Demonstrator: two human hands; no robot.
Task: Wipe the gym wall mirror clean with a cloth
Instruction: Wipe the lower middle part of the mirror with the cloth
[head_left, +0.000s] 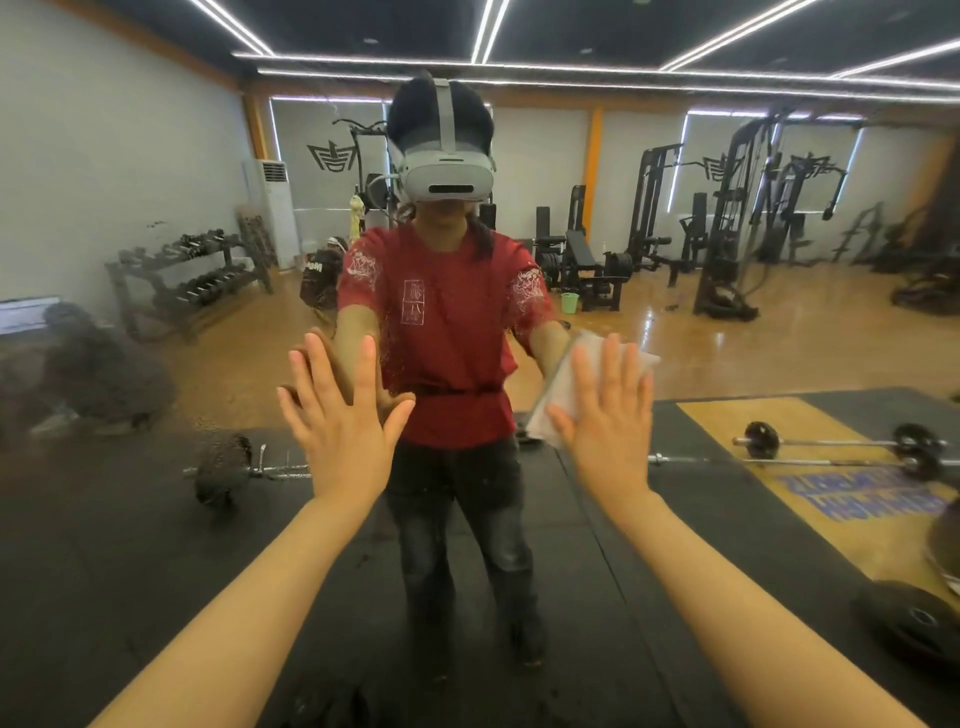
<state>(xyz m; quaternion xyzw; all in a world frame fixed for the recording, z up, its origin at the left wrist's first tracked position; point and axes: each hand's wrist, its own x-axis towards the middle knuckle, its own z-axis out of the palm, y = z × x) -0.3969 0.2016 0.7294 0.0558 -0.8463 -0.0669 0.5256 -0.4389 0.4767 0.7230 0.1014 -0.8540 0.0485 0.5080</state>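
— Right, we're up against the mirror (156, 156) now, both arms out. Our right hand (608, 415) is flat, fingers straight and spread, pressing the white cloth (587, 358) onto the glass. No pinch, no curl; the palm does the holding.

— And the other one?

— Our left hand (340, 421) is spread wide too, bare, palm toward the glass at about the same height. It looks planted there (we meet its reflection fingertip to fingertip), so we judge it's bracing, not wiping.

— So where do we stand on the job?

— Early to middling, we'd say. Look left of our left hand: a haze of speckles and grime hangs over the reflected dumbbell rack (192, 280) and down toward the barbell (244, 470) on the mat. A thin trail of specks runs down the middle too, across our red shirt (447, 332) in the reflection.

— And the right side?

— Cleaner, from what we can see. The reflected weight machines (737, 218) and the floor beyond the cloth read crisp, with no obvious film. Whether that part is wiped or was never dirty, we can't tell.

— What's left, then?

— The whole left stretch, by our reckoning, plus that central streak. The cloth sits right of centre, well apart from the worst of it, so it would need to travel across. The upper glass looks fair, though glare from the ceiling lights (519, 67) makes that hard to judge.
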